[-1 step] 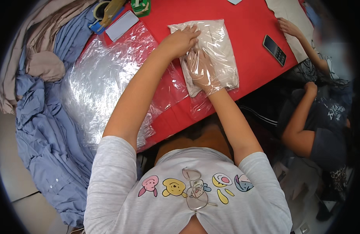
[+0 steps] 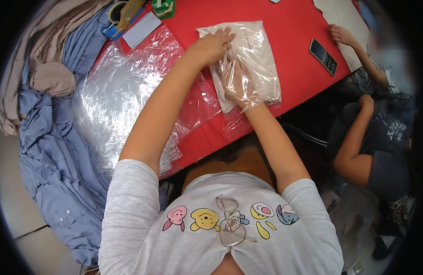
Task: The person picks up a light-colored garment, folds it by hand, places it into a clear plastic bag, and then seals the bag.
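A folded beige garment [image 2: 259, 55] lies inside a clear plastic bag [image 2: 234, 120] on the red tabletop. My left hand [image 2: 215, 46] rests on the upper left part of the bagged garment, its fingers stretched out and apart. Through the near opening of the bag, my right hand [image 2: 238, 85] reaches in and lies against the garment with fingers extended. Glare on the film partly blurs its fingertips. Left of the garment is a spread pile of clear plastic bags [image 2: 115, 101].
Blue garments [image 2: 60, 160] and beige garments [image 2: 53, 78] heap up at the left. A spiral notepad [image 2: 142, 30], a tape dispenser [image 2: 124, 16] and a green object [image 2: 164, 8] sit at the back. A phone [image 2: 323, 57] lies to the right, near another person's hand [image 2: 342, 35].
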`<act>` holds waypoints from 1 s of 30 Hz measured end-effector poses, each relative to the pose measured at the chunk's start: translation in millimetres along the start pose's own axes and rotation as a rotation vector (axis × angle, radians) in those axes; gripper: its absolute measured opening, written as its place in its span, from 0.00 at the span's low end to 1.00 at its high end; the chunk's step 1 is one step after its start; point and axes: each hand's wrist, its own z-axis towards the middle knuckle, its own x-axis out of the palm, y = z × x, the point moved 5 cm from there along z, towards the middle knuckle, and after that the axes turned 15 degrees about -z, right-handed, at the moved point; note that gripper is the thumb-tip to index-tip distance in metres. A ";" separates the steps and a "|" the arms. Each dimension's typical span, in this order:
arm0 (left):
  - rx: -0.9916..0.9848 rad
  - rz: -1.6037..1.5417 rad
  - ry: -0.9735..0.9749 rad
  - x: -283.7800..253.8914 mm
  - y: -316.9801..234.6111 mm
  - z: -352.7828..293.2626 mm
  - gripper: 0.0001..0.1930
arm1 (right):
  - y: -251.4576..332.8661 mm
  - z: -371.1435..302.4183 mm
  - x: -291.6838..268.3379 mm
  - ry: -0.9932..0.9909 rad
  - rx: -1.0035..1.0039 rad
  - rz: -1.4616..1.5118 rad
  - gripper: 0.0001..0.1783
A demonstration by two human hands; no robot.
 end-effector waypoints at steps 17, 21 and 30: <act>0.105 0.260 -0.269 25.2 -47.0 -27.5 0.34 | 5.4 -117.3 -73.8 0.206 -0.065 0.468 0.26; 0.185 0.156 -0.198 65.8 -62.4 -72.8 0.39 | -42.6 -149.0 -130.2 -0.073 0.308 0.465 0.20; 0.199 0.075 -0.076 84.1 -89.2 -103.0 0.41 | -127.0 -193.8 -110.9 0.049 0.183 -0.076 0.34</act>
